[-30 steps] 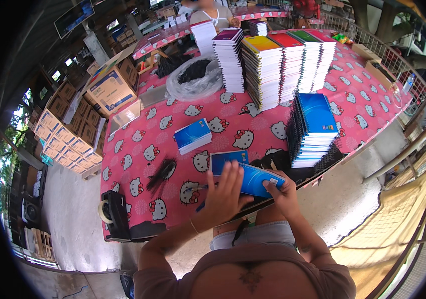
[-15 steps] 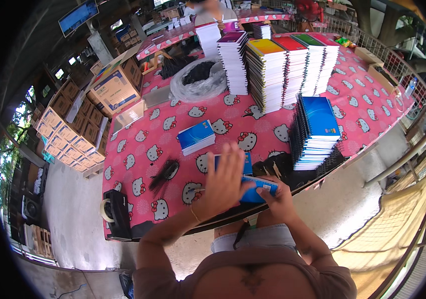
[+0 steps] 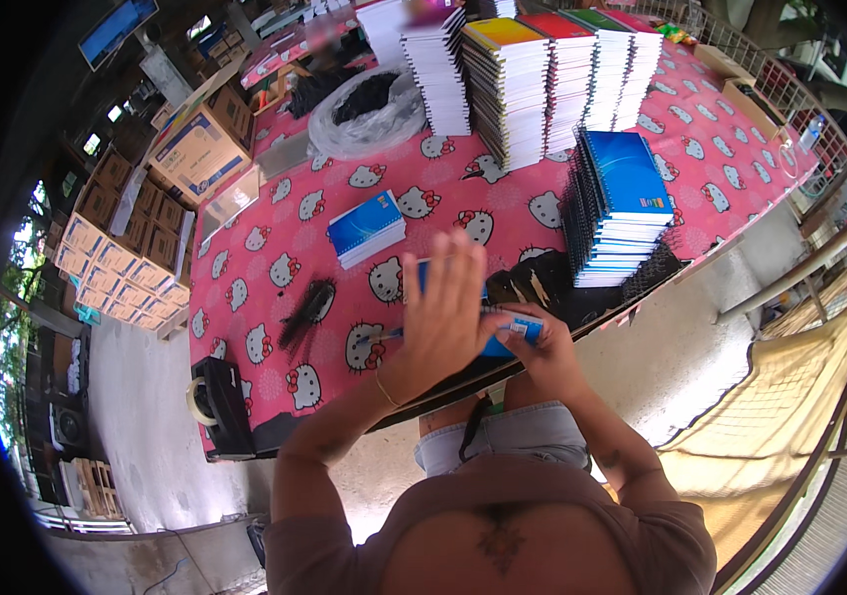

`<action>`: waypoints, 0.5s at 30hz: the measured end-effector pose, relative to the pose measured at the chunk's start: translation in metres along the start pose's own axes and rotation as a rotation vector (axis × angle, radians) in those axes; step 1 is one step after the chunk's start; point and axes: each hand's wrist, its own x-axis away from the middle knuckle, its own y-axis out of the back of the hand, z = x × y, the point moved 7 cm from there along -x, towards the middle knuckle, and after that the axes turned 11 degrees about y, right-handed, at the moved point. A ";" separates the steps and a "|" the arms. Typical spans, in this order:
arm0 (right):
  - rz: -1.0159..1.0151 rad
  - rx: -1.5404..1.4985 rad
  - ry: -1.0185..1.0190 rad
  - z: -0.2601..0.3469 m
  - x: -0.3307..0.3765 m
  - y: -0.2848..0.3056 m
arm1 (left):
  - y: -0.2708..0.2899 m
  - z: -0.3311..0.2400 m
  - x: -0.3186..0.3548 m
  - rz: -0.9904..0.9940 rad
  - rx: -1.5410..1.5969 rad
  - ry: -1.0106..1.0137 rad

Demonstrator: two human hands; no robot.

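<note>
My left hand (image 3: 440, 317) is raised flat with its fingers straight, pressed against a blue-covered notebook (image 3: 515, 333) held over the table's near edge. My right hand (image 3: 539, 349) grips that notebook from the right side. Both hands hover above the pink patterned tablecloth (image 3: 275, 248). A black pile of binding coils (image 3: 543, 288) lies just beyond the hands. A tall stack of blue spiral notebooks (image 3: 617, 203) stands to the right of it, and a small stack of blue notebooks (image 3: 366, 228) lies further back on the left.
Tall stacks of coloured notebooks (image 3: 533, 69) line the far side. A clear bag of black coils (image 3: 369, 104), a loose black coil bundle (image 3: 306, 312), a tape dispenser (image 3: 217, 402) and cardboard boxes (image 3: 195, 149) are to the left. A metal railing (image 3: 810, 268) runs at right.
My left hand has lifted from lying on the notebook to standing upright with straight fingers against it. The notebook has tipped up on edge; my right hand keeps holding it.
</note>
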 end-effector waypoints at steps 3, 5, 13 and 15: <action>-0.066 -0.084 0.071 0.002 -0.005 0.007 | -0.045 -0.033 0.072 0.052 0.128 -0.213; -0.032 -0.092 0.065 0.001 -0.008 0.002 | -0.025 -0.019 0.032 -0.014 0.047 -0.121; 0.019 0.069 0.098 -0.014 -0.010 0.007 | -0.033 -0.021 0.024 0.053 0.124 -0.088; 0.011 0.012 0.098 -0.026 -0.007 0.006 | -0.033 -0.016 0.003 0.063 0.133 -0.053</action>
